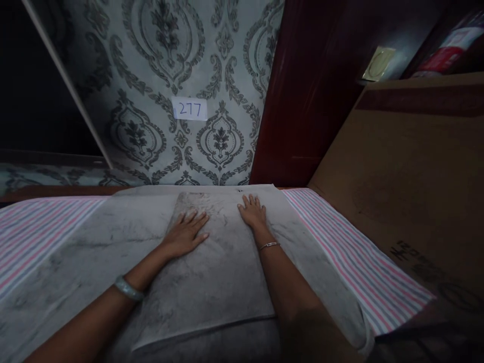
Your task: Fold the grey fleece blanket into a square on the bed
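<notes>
A grey plush cloth (212,282), like a blanket or towel, lies spread in front of me, with a folded panel on top of its middle. My left hand (185,234) rests flat on the left part of that panel, fingers spread, a pale bangle on the wrist. Near the panel's far right edge, my right hand (252,210) lies palm down with fingers apart; a thin metal bracelet circles that wrist. Neither hand grips anything. Slight creases show in the cloth between the hands. The panel's near edge forms a fold line by my forearms.
Beneath the grey cloth, a pink, blue and white striped sheet (340,242) shows on both sides. A large cardboard box (408,166) stands at the right. Behind are patterned wallpaper with a paper label (189,108) reading 277, a dark red panel (295,96) and a dark screen (41,96).
</notes>
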The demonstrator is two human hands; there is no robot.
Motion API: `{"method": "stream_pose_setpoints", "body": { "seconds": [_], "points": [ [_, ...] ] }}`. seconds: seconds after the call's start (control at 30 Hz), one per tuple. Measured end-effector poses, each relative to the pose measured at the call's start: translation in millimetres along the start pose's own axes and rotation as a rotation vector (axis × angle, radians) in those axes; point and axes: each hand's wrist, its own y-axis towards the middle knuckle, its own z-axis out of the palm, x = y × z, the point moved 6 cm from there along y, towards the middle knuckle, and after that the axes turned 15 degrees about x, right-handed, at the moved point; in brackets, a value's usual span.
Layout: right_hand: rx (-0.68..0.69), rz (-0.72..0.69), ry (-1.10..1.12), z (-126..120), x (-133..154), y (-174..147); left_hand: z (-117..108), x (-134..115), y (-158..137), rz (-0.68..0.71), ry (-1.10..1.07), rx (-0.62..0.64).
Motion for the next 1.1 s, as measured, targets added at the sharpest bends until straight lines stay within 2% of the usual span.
{"method": "stream_pose_setpoints", "body": {
  "seconds": [0.1, 0.17, 0.2, 0.27, 0.3, 0.33, 0.4, 0.47, 0.5, 0.57, 0.63, 0.7, 0.77, 0.87, 0.93, 1.0, 1.1],
  "points": [
    [0.005, 0.011, -0.037, 1.7, 1.4, -1.4, -1.9, -3.3, -7.2, 0.11, -0.115, -0.015],
    [0.002, 0.009, -0.053, 2.1, 1.9, -2.1, -13.4, 5.6, -11.5, 0.115, -0.232, -0.169],
    [0.001, 0.006, -0.053, 2.0, 1.8, -2.2, -21.1, 15.4, -16.0, 0.067, -0.296, -0.306],
    [0.008, 0.004, -0.049, 0.8, 1.1, -2.1, -30.7, 42.5, -30.1, -0.115, -0.445, -0.597],
    [0.02, 0.01, -0.047, 0.0, 1.2, -2.0, -30.0, 56.5, -36.6, -0.213, -0.536, -0.686],
    [0.036, 0.023, -0.044, -0.9, 2.1, -2.2, -26.3, 68.9, -40.7, -0.29, -0.629, -0.719],
    [0.057, 0.074, -0.032, -3.7, 9.2, -4.0, -16.3, 86.1, -41.6, -0.361, -0.782, -0.677],
    [0.011, 0.078, -0.033, -8.0, 30.9, -8.1, -10.3, 95.0, -39.1, -0.378, -0.845, -0.625],
    [-0.032, 0.033, -0.044, -9.5, 48.7, -10.7, -9.6, 96.9, -37.5, -0.376, -0.848, -0.613],
    [-0.096, -0.148, -0.09, -6.2, 94.7, -16.7, -9.6, 98.0, -33.3, -0.375, -0.848, -0.586],
    [-0.056, -0.341, -0.13, 9.0, 139.7, -22.1, -10.3, 96.0, -27.9, -0.368, -0.834, -0.542],
    [-0.002, -0.426, -0.148, 26.9, 169.2, -25.5, -10.8, 93.4, -23.2, -0.351, -0.808, -0.513],
    [0.024, -0.442, -0.152, 40.6, 182.1, -26.6, -10.6, 91.5, -19.1, -0.321, -0.783, -0.501],
    [0.025, -0.441, -0.153, 47.8, 178.7, -25.4, -8.8, 90.9, -14.2, -0.267, -0.769, -0.501],
    [0.024, -0.425, -0.155, 43.4, 164.6, -21.7, -7.7, 92.2, -12.5, -0.258, -0.767, -0.502],
    [0.037, -0.35, -0.153, 33.9, 139.4, -15.5, -6.6, 93.9, -11.8, -0.282, -0.762, -0.487],
    [0.057, -0.172, -0.136, 16.1, 85.7, -7.9, -7.3, 95.1, -12.5, -0.32, -0.746, -0.475]
  ]
}}
